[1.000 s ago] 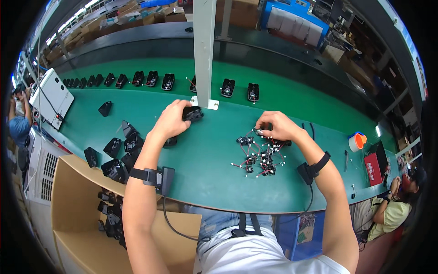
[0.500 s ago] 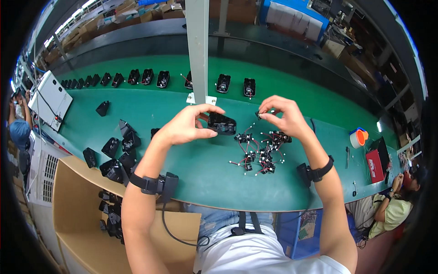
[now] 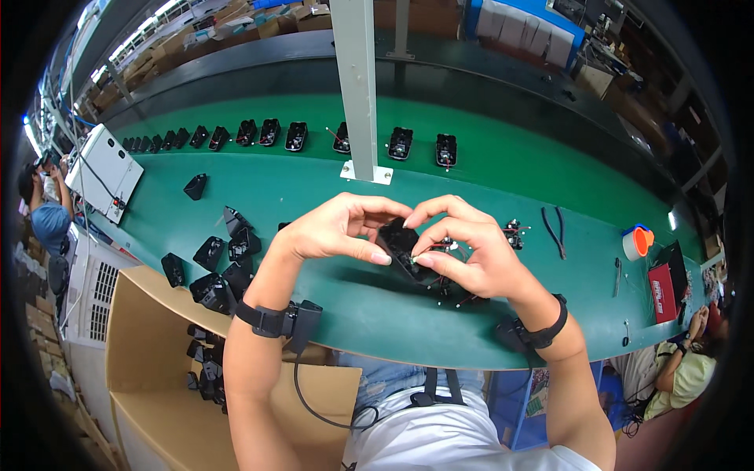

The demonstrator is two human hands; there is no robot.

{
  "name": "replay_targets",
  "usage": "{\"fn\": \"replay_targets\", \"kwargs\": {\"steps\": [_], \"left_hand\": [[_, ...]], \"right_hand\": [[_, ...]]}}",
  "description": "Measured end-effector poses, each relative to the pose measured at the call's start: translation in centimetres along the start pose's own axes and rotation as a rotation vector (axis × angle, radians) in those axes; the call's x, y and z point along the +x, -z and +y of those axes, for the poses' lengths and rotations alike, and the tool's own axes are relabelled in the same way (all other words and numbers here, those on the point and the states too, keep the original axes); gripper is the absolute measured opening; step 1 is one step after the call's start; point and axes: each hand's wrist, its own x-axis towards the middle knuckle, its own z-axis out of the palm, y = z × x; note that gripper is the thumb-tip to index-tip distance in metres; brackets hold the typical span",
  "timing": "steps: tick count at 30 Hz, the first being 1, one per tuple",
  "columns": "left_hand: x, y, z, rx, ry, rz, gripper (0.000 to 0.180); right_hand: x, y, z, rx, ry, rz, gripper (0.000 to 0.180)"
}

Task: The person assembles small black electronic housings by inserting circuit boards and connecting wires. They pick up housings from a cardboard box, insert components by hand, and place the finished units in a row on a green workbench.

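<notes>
My left hand (image 3: 338,235) grips a black plastic housing (image 3: 398,242) by its left side, tilted with its hollow side up. My right hand (image 3: 475,251) reaches over the housing from the right. Its thumb and fingertips pinch a small connector part (image 3: 415,260) at the housing's opening, mostly hidden by the fingers. Under and behind the right hand lies a pile of small black parts with red wires and white plugs (image 3: 445,287), partly covered by it.
Black housings (image 3: 400,144) with parts inside line the green strip behind a metal post (image 3: 360,118). Loose housings (image 3: 210,253) lie at left, above a cardboard box (image 3: 149,353). Pliers (image 3: 554,232), an orange-and-white tape roll (image 3: 638,242) and a red box (image 3: 661,293) are at right.
My right hand has moved left and down to the housing with the small part. The housing has turned and tilted in my left hand. The pliers have come into view.
</notes>
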Motion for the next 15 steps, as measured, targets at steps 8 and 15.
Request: {"fn": "replay_targets", "kwargs": {"steps": [8,15], "left_hand": [[0.0,0.0,-0.8,-0.149,-0.077,0.066,0.062],[0.2,-0.5,-1.6,-0.196,-0.096,0.040,0.061]], "right_hand": [[-0.3,0.3,-0.8,-0.132,0.050,0.119,0.015],[-0.5,0.0,-1.2,-0.200,0.067,0.145,0.019]]}}
